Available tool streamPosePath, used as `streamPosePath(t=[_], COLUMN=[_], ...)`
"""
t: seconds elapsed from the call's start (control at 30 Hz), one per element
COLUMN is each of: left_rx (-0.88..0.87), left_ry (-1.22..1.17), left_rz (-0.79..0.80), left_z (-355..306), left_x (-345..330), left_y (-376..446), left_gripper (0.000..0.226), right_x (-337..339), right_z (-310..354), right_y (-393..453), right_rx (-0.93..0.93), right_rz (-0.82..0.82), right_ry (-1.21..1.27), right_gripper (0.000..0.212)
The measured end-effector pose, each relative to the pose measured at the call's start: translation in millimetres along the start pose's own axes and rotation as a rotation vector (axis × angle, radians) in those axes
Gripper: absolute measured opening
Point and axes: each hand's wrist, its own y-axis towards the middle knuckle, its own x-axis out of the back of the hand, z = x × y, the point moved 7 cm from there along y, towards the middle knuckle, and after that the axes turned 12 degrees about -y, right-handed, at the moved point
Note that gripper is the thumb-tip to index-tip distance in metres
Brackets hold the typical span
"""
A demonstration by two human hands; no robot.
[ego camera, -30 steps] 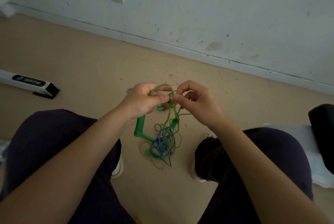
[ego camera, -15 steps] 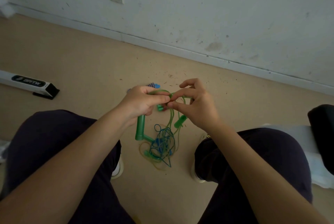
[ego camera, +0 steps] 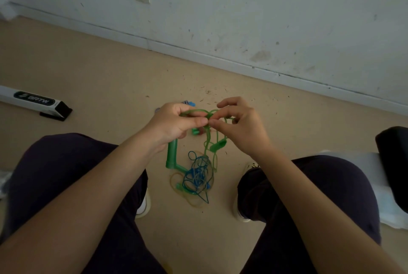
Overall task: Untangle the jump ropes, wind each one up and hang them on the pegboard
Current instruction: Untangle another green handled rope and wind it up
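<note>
1. The left hand (ego camera: 174,123) and right hand (ego camera: 240,127) pinch the green rope (ego camera: 199,112) at a knot between their fingertips.
2. The tangle (ego camera: 198,176) hangs below, reaching the floor (ego camera: 88,70).
3. A green handle (ego camera: 171,154) is partly hidden behind the left hand; individual strands are indistinct.

Bare forearms; dark navy trousers (ego camera: 66,176); seemingly white shoes (ego camera: 143,204) below.

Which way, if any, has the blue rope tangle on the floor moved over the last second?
No. The blue rope tangle lies as far from the white box as before.
</note>
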Motion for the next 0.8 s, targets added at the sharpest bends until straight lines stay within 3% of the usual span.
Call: streamPosePath(t=[0.2, 0.47, 0.8], left_rx=[-0.035, -0.052, -0.134], left_ry=[-0.024, 0.006, -0.011], left_rz=[-0.022, -0.023, -0.132], left_z=[-2, -3, -8], left_x=[1, 4, 19], left_y=[-1, 0, 5], left_gripper=[0.017, 0.009, 0.009], right_x=[-2, -1, -5], right_z=[3, -4, 7], right_y=[0, 3, -4], right_rx=[-0.018, -0.052, 0.034], right_rz=[0.029, 0.095, 0.389], right_ry=[0.005, 0.085, -0.016], right_gripper=[0.018, 0.009, 0.01])
